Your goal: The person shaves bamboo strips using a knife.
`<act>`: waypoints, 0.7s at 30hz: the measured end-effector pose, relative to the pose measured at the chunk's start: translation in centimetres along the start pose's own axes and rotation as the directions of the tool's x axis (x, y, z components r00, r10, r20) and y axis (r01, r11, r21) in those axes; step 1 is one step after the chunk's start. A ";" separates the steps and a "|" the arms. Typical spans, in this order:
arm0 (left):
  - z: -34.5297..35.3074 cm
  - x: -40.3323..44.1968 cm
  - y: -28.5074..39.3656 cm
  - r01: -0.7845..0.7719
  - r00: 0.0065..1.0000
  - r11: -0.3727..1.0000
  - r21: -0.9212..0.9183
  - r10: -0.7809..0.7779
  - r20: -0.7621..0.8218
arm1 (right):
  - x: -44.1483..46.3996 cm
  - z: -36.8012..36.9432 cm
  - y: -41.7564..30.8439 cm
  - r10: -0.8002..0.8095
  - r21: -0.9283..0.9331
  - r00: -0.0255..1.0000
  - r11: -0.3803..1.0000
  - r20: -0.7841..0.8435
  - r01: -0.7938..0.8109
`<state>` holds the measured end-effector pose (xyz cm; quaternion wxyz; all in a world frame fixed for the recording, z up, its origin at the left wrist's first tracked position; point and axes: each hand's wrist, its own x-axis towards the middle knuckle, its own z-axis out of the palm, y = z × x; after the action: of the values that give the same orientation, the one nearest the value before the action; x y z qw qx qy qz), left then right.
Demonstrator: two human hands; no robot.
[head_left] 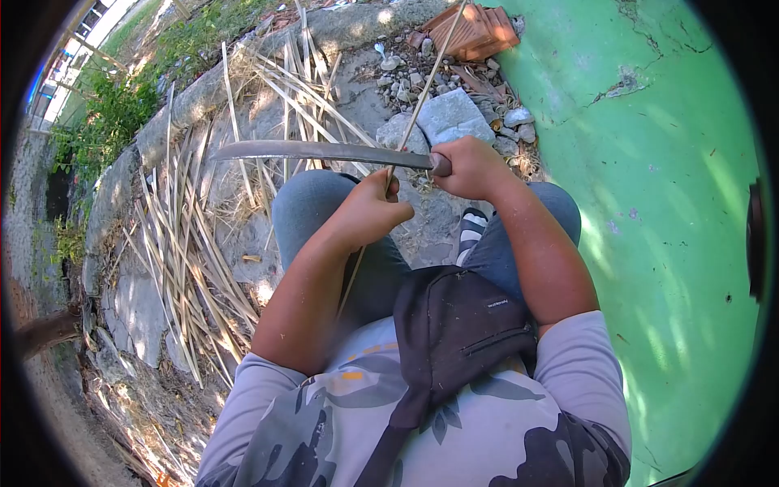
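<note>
My right hand is wrapped round the handle of a machete. Its long, slightly curved blade points left, lying nearly level above my knees. My left hand is closed on a thin bamboo strip, which slants from the top of the view down past my left forearm. The blade crosses this strip just above my left fingers. Whether the edge touches the strip, I cannot tell. Part of the strip is hidden by my left hand.
Many split bamboo strips lie on the stone ground to the left, with more strips ahead. Rubble and a pale stone block sit in front, near stacked terracotta tiles. A cracked green floor spans the right.
</note>
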<state>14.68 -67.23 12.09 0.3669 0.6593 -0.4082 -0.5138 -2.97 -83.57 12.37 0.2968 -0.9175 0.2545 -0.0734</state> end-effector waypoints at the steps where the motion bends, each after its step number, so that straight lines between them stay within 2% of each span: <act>1: 0.0 -0.1 0.2 0.004 1.000 1.000 0.022 -0.004 0.010 | 0.0 -0.2 0.1 0.025 -0.029 1.000 0.999 0.017 -0.025; 4: 0.2 -0.1 0.9 0.081 0.997 0.996 -0.038 -0.081 -0.003 | 0.5 0.3 0.3 0.038 0.100 0.998 0.994 0.050 -0.043; 8: -0.2 0.1 0.1 0.006 1.000 1.000 0.012 -0.006 0.003 | 0.0 0.8 -0.1 -0.116 0.042 0.993 0.992 -0.015 0.117; 10: 0.0 0.0 0.0 -0.004 1.000 0.998 0.065 0.003 0.006 | 0.0 0.7 -0.3 -0.042 -0.005 0.999 0.999 0.015 0.042; 12: 0.3 -0.1 0.0 0.016 1.000 1.000 0.013 -0.016 -0.018 | 0.3 0.6 0.2 0.037 0.006 0.997 0.999 0.061 -0.037; 16: 0.0 0.3 0.0 -0.017 0.999 0.999 -0.038 0.015 -0.032 | 0.4 0.2 -0.1 -0.060 -0.029 0.998 0.998 0.007 0.060; 18: 0.0 0.5 -0.3 -0.035 0.999 0.999 0.000 0.035 -0.023 | -0.1 0.6 -0.4 -0.087 -0.057 0.996 0.995 -0.014 0.086; 21: 0.4 0.2 0.0 0.031 0.999 1.000 -0.004 -0.031 -0.032 | 0.2 0.5 -0.3 0.055 -0.005 0.998 0.998 0.029 -0.055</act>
<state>14.36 -67.42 11.94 0.3667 0.6730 -0.3912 -0.5096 -2.55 -83.24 12.16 0.3004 -0.9117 0.2754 -0.0513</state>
